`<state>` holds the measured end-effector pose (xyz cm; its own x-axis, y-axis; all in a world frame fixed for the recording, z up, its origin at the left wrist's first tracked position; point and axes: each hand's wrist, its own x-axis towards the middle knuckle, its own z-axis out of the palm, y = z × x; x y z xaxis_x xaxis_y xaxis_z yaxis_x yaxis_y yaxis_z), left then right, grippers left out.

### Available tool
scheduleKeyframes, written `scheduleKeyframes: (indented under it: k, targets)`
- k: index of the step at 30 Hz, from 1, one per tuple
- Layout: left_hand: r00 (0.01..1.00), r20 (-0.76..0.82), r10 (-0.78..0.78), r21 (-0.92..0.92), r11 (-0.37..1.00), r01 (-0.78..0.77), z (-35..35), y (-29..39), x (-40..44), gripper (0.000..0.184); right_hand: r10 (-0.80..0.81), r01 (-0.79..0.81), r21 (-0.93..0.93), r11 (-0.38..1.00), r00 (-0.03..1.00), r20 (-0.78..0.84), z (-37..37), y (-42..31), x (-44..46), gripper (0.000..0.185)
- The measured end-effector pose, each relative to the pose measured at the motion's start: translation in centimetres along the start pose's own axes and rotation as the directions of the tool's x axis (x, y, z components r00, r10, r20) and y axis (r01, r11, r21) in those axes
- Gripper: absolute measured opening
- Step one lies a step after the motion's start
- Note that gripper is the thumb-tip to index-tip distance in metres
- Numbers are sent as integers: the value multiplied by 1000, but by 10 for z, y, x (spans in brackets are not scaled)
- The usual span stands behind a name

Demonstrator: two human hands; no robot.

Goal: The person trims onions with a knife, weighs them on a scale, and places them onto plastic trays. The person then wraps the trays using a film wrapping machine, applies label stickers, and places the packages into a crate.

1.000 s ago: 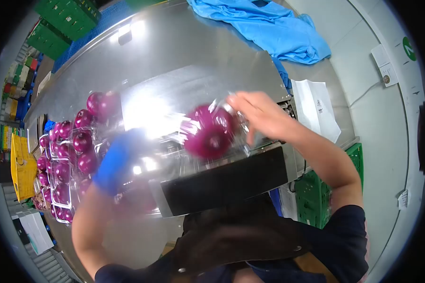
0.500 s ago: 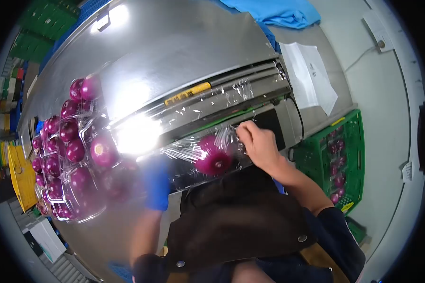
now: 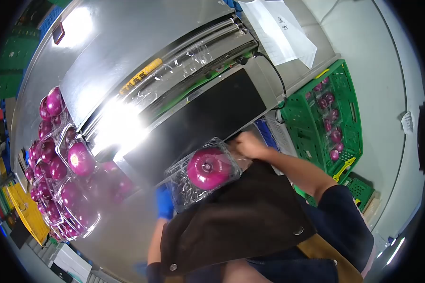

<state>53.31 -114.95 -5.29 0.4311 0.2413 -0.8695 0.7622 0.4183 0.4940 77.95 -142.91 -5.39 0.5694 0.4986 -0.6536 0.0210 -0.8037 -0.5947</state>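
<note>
A clear plastic tray of red onions (image 3: 209,168), wrapped in film, is tilted in front of my apron, with one large onion facing up. My left hand (image 3: 165,202), in a blue glove, grips the tray's left end, its fingertips partly hidden by the pack. At the opposite end my bare right hand (image 3: 250,146) is closed around the edge, with its fingers curled under and partly out of sight. Just beyond the pack lies the black plate (image 3: 212,115) of the film-wrapping machine.
Several clear trays of red onions (image 3: 49,158) are stacked at the left of the steel table (image 3: 127,28). A film roll (image 3: 193,56) and yellow label (image 3: 140,76) are on the wrapper. At right stand white papers (image 3: 281,33) and a green crate (image 3: 311,134) holding packed onions.
The onion tray has come off the black plate toward my apron, and its film now looks wrapped around it. My left hand has moved to the tray's left end. The view has shifted.
</note>
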Motion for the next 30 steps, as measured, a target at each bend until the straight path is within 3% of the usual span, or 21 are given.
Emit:
scheduleKeyframes:
  k: [1,2,3,4,5,8,10,11,13,14,16,17,18,19,21,22,23,25,28,29,30]
  targets:
    - [999,29,-27,-38,999,28,9,-18,19,21,-153,154,113,982,988,-15,27,4,12,33]
    - [997,48,-61,-65,996,64,19,-33,36,22,-257,251,64,966,961,99,35,-13,20,34]
    - [994,68,-82,-83,993,88,28,-42,46,22,-320,294,235,926,944,77,27,-43,7,32]
    - [991,89,-96,-88,991,104,35,-44,46,23,-456,396,287,872,871,184,28,-45,9,31]
    - [988,118,-100,-96,989,112,39,-44,42,24,-552,477,487,732,833,13,57,-33,16,27]
    - [956,279,-94,-116,985,131,67,-11,11,27,-677,623,329,710,733,71,30,-81,-8,21]
    - [909,407,-89,-93,986,138,93,18,-8,29,-764,687,389,614,641,74,19,-103,-27,24]
    - [881,466,-85,-71,989,133,109,34,-15,30,-837,603,763,234,523,-157,21,-104,-33,32]
    - [815,574,-77,-13,995,103,143,61,-32,32,-780,418,749,513,591,205,12,-90,-40,37]
    - [781,620,-73,15,997,81,161,74,-40,33,-808,571,602,558,540,236,23,-58,-33,38]
    - [716,695,-66,79,997,16,198,96,-50,35,-620,661,84,746,642,451,-41,-17,-46,38]
    - [683,727,-74,131,991,-32,216,109,-53,36,-725,726,196,659,683,-90,-47,20,-54,35]
    - [653,754,-77,171,982,-81,233,117,-59,37,-185,261,-256,931,940,286,-98,4,-61,29]
    - [616,783,-83,231,959,-166,249,129,-59,38,-182,174,-113,978,981,-73,-121,32,-76,30]
    - [528,843,-99,369,821,-435,281,156,-59,40,-417,507,342,791,856,-305,-172,16,-124,56]
    - [485,867,-116,407,727,-553,297,165,-63,41,-539,578,393,715,814,-216,-181,10,-138,62]
    - [443,886,-138,424,627,-653,312,174,-68,42,-617,668,198,717,741,-264,-176,4,-150,62]
    - [355,915,-190,402,379,-834,342,187,-79,44,-451,400,321,859,886,105,-187,12,-160,55]
    - [290,919,-266,316,62,-947,373,189,-86,47,-404,392,588,707,907,-119,-181,86,-164,50]
    - [363,889,-278,448,373,-813,376,186,-81,48,-421,547,488,680,836,-351,-178,119,-165,46]
    - [435,864,-253,416,845,-336,377,172,-66,50,-293,569,494,657,797,-529,-173,148,-172,49]
